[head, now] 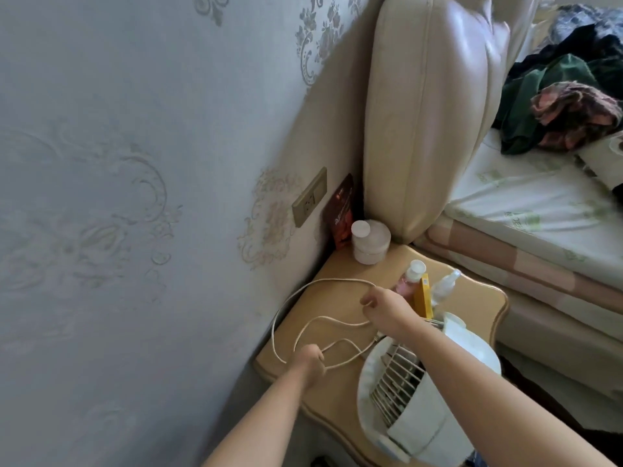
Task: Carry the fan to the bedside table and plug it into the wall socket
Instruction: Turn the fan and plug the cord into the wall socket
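One white fan [426, 396] stands on bedside table [340, 318] at 5 o'clock, grille tilted up toward 10 o'clock. One cord [286, 308], looped; left hand [312, 360] fisted on it, right hand [384, 306] pinching it. One wall socket [309, 197] at 12 o'clock, unplugged. Three bottles [413, 281], one jar [370, 242].

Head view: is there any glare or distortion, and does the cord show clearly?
Head view: daylight glares on the padded headboard; the wide lens bends the wall and socket; the pale cord stays visible between left hand and right hand, though soft.
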`<state>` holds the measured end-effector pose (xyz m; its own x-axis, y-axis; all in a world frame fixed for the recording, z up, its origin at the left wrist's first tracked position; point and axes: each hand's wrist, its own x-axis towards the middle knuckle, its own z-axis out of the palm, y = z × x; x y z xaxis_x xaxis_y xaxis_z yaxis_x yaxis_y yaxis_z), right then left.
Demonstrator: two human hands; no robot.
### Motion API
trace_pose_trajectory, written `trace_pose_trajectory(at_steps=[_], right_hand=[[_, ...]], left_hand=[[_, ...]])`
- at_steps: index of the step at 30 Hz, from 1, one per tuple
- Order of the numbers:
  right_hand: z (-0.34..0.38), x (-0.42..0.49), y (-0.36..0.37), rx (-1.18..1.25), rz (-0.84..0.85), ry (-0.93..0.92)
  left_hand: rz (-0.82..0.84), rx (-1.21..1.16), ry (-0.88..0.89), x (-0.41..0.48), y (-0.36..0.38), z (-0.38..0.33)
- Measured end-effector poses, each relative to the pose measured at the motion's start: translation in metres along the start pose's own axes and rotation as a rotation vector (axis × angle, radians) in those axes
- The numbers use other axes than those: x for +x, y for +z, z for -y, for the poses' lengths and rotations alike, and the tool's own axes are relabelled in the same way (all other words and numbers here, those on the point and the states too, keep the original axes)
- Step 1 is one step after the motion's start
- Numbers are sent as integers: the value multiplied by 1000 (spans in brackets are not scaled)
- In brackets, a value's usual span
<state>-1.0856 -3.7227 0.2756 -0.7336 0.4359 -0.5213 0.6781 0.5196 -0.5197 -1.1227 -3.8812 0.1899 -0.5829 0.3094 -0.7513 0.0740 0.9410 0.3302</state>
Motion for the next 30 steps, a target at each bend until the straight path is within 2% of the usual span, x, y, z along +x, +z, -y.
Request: trace_pose_trajectory(at_steps=[6,13,23,30], right_hand=[[-2,18,5,14,-11,-19],[-15,17,1,50,-54,-41],[-32,16,-10,136,-96,-14],[-39,14,-7,155,-116,-18]], left_hand=[[131,290,117,30,30,-2],[110,613,164,44,61,3],[163,737,170,47,70,3],[-96,473,382,39,65,18]])
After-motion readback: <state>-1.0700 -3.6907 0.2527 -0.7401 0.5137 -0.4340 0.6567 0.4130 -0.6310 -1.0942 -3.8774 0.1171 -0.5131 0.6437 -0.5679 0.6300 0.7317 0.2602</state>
